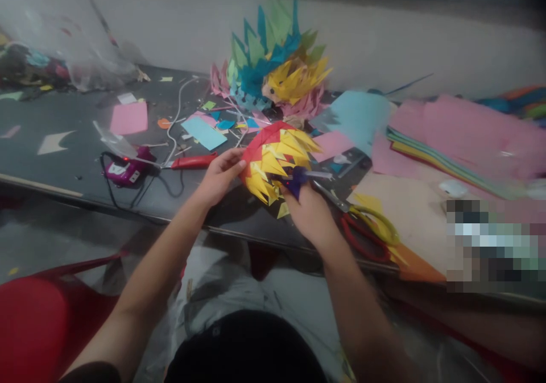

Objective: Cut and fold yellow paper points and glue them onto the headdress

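Note:
My left hand (222, 173) grips the left rim of a rounded paper craft piece (277, 150), a red band with layered yellow pointed petals. My right hand (309, 207) is closed around a dark blue-purple glue gun (294, 181) with a small red light. A pale stick juts from its right side. The gun is held against the lower front of the paper piece; its tip is hidden among the yellow points. Close to my left hand lies a red-handled tool (194, 161). Large scissors (371, 229) with red and yellow handles lie to the right of my right hand.
Behind stands a spiky paper model (273, 59) in blue, green and yellow. A magenta power block (123, 170) with cords sits left. Coloured paper sheets (464, 133) cover the right side; paper scraps (205, 133) are scattered mid-table. A red chair (34, 326) is at lower left.

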Available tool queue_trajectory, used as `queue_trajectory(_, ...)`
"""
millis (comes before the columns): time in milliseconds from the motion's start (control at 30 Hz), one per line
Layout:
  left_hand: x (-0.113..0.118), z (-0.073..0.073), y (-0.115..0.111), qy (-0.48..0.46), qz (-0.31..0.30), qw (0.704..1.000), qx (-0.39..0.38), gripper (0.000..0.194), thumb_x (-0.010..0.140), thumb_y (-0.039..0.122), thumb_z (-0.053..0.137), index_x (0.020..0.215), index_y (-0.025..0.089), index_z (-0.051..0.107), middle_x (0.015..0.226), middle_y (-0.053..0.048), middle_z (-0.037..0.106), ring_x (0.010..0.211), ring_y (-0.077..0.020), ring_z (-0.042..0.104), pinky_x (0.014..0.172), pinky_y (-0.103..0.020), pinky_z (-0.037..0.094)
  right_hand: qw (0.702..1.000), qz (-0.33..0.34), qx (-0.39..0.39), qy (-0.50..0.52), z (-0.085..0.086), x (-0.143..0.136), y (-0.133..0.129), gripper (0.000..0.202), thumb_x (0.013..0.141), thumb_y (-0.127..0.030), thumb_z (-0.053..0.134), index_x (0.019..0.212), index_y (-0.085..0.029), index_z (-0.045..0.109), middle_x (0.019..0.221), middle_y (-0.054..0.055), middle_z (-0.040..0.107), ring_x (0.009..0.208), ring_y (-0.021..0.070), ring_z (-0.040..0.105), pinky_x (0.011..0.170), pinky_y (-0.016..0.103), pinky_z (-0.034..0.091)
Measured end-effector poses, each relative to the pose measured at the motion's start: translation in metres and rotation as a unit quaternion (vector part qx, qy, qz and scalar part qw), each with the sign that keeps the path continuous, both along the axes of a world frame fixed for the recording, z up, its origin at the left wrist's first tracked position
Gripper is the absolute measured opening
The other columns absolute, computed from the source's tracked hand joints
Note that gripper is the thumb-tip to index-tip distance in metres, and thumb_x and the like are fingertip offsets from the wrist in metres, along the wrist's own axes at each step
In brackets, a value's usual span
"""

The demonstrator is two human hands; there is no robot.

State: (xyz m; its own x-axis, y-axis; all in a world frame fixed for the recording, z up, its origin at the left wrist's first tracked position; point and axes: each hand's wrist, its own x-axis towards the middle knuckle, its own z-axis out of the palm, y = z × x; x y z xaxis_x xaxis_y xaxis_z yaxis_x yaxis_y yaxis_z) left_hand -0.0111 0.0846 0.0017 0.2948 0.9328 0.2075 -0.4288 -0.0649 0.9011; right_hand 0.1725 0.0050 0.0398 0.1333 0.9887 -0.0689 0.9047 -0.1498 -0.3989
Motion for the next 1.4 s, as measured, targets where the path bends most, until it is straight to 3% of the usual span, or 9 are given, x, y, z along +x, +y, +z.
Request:
queue_trajectory(467,0.003,0.004,-0.003,-0.005,0.019,0.999,-0.027,0.028,0.063,0.031,0.076,0.088,0.021,0.066,0.082,0.0,0.066,0.076,-0.0121,0.06,0.073,-0.022,0.047,1.0,-0.004,-0.002,0.023,-0.002,-0.002,-0.001,0.037,0.088,-0.036,0.037,0.112,-0.009,0.047,0.092,0.017,0.066,0.085,0.0308,0.064,0.067,0.033,0.042)
queue_trajectory(1167,0.002,0.001,-0.003,-0.013,0.01,1.0,-0.021,0.026,0.067,0.029,0.075,0.09,0.02,0.066,0.085,0.0,0.066,0.077,-0.011,0.059,0.073,-0.021,0.047,1.0,-0.012,-0.026,0.0,0.009,-0.002,-0.009,0.038,0.088,-0.035,0.039,0.114,-0.009,0.047,0.092,0.017,0.067,0.085,0.0286,0.064,0.067,0.03,0.041)
queue_trajectory(1400,-0.001,-0.006,-0.002,-0.017,0.002,1.0,-0.021,0.024,0.07,0.027,0.072,0.092,0.02,0.066,0.087,0.0,0.067,0.077,-0.0107,0.06,0.074,-0.021,0.047,0.997,-0.038,0.038,0.053,0.014,0.015,-0.04,0.039,0.086,-0.042,0.04,0.107,-0.012,0.053,0.08,0.012,0.066,0.074,0.0251,0.063,0.063,0.03,0.043)
